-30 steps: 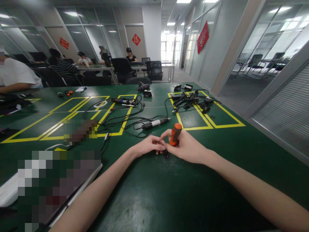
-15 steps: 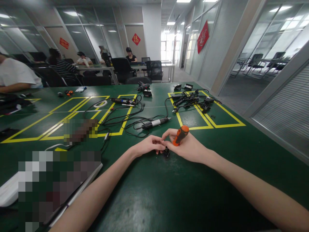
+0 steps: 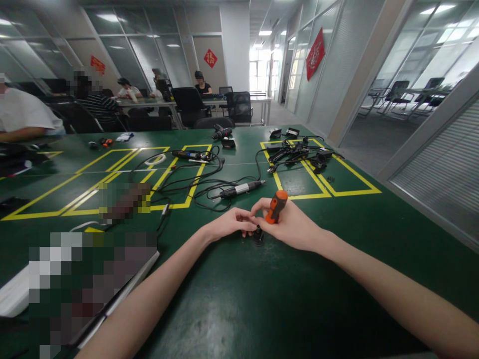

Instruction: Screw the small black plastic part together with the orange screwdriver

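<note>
My right hand [image 3: 290, 227] is closed round a screwdriver with an orange and black handle [image 3: 277, 206]. The handle stands up between thumb and fingers, and its shaft is hidden. My left hand [image 3: 235, 223] meets the right one at the fingertips, its thumb and fingers pinched together. What sits in that pinch is too small and too covered to make out. Just below the fingertips, a small round black part [image 3: 258, 235] rests on the green table [image 3: 232, 289]. A tiny bright speck lies left of it.
Ahead lies a corded electric screwdriver [image 3: 241, 190] with looping black cable. A tangle of black parts [image 3: 299, 152] fills the yellow-taped area at right. A cordless drill [image 3: 221, 132] is at the far edge. Blurred-out items lie at left. People sit beyond the table.
The orange screwdriver handle has tipped slightly left and more upright in my right hand. My left hand has hardly moved.
</note>
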Action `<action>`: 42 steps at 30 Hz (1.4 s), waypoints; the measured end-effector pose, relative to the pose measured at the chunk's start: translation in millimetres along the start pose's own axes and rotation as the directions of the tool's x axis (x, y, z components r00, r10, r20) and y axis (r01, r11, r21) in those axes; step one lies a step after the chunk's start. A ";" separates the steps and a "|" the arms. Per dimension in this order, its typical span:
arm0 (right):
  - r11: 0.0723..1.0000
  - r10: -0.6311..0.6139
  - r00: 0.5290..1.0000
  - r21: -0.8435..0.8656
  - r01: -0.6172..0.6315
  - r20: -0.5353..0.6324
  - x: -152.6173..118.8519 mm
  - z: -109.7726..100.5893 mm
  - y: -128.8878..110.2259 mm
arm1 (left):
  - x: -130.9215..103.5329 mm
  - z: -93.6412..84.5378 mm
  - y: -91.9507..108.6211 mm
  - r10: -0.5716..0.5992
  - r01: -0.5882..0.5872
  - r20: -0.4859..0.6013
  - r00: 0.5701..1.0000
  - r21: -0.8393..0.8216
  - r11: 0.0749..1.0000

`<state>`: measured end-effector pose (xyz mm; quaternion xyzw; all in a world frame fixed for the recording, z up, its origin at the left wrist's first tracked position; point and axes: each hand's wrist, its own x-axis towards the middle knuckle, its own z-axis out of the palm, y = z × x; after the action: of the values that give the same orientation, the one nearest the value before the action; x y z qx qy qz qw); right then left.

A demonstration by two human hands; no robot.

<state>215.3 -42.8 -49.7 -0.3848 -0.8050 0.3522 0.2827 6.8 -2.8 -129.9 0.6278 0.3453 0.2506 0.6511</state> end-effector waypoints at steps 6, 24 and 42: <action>0.999 0.016 1.000 0.051 -0.017 0.015 0.9 0.2 -1.1 | 1.5 -1.7 -4.0 -0.002 0.002 -0.003 1.000 -0.022 1.000; 0.998 0.014 0.998 0.067 -0.018 0.061 0.3 -1.7 -3.1 | 1.3 -1.4 -2.6 0.001 -0.001 0.001 1.000 -0.012 1.000; 0.999 -0.018 1.000 -0.040 0.018 0.015 0.6 -0.7 -1.9 | 1.9 -3.2 -3.2 -0.007 0.007 0.009 1.000 0.015 1.000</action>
<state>214.7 -42.9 -47.7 -0.3807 -0.8173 0.3362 0.2723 5.3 0.4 -133.3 0.6326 0.3465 0.2428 0.6487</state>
